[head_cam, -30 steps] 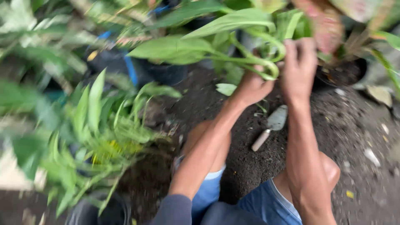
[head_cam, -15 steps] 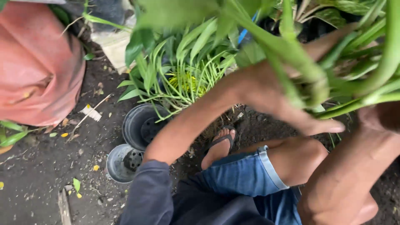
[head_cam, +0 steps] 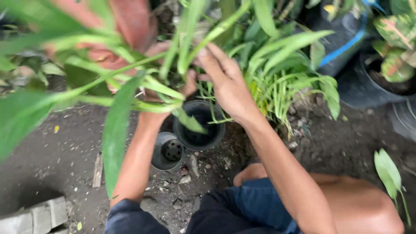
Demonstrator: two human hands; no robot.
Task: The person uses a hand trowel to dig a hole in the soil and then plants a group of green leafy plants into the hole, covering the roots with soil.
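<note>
Stems of a leafy green plant (head_cam: 143, 93) are bunched up and held just above an empty black pot (head_cam: 199, 125), with the long leaves fanned out left and toward the camera. The right hand (head_cam: 227, 84) is closed on the plant from the right side; the left hand (head_cam: 167, 89) is mostly hidden by leaves, so its grip can't be told. A smaller grey pot (head_cam: 167, 151) is touching the black one, on bare dark soil (head_cam: 56, 151). Room is tight: more potted plants (head_cam: 281, 78) are crowded just behind.
</note>
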